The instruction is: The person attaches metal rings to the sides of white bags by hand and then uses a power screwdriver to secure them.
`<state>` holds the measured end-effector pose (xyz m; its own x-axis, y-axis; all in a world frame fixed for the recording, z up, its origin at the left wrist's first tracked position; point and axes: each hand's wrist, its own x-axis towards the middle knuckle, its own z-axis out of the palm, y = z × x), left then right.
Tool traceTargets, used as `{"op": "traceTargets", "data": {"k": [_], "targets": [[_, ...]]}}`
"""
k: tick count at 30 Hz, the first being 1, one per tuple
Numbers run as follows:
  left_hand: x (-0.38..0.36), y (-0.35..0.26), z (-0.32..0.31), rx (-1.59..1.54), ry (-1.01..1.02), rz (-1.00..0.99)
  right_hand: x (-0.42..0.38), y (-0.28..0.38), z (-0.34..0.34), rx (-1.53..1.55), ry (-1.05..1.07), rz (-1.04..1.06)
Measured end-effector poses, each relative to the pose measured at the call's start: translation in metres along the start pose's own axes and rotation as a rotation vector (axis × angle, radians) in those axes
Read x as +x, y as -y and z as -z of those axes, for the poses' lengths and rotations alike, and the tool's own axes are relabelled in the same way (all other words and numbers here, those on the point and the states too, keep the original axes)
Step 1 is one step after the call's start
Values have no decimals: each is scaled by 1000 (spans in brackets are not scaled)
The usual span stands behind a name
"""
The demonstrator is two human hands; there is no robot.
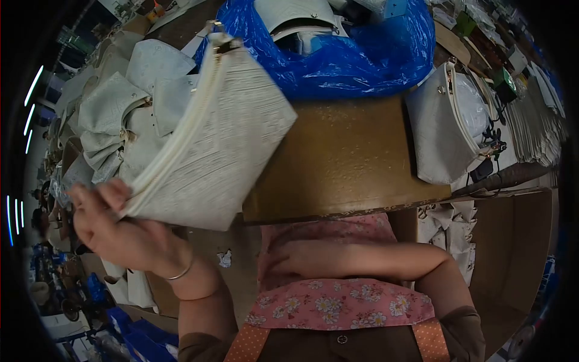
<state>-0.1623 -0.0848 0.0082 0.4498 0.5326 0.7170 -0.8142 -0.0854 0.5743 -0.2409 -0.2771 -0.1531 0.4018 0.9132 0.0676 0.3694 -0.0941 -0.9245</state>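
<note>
My left hand (123, 232) is closed on the lower corner of a cream textured handbag (223, 136), beside its long zipper. The bag is tilted and held up over the left part of the table, with metal hardware at its upper end. Across my lap lies my right forearm. My right hand (289, 256) rests against the pink floral apron (338, 304), fingers loosely stretched and dim, with nothing visible in them.
A brown table (344, 157) carries a blue plastic bag (338, 78) with pale bags inside. Another cream handbag (440, 130) stands open at right, plastic stuffed in it. Pale bags (114, 105) pile up at left. A cardboard box (512, 253) holding pale pieces is at lower right.
</note>
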Motion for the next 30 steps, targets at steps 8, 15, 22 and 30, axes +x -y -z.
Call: {"op": "traceTargets", "data": {"k": [8,15,22,30], "targets": [[-144,13,-43,-95,726,419,-51,63,74,-62,-1040,127],[-165,10,-49,-614,442,683,-53,50,77,-251,-942,143],[-172,0,-45,-433,567,789,-63,61,79,-206,-932,108],[-180,8,-40,-551,596,735,-71,59,80,-174,-948,130]]}}
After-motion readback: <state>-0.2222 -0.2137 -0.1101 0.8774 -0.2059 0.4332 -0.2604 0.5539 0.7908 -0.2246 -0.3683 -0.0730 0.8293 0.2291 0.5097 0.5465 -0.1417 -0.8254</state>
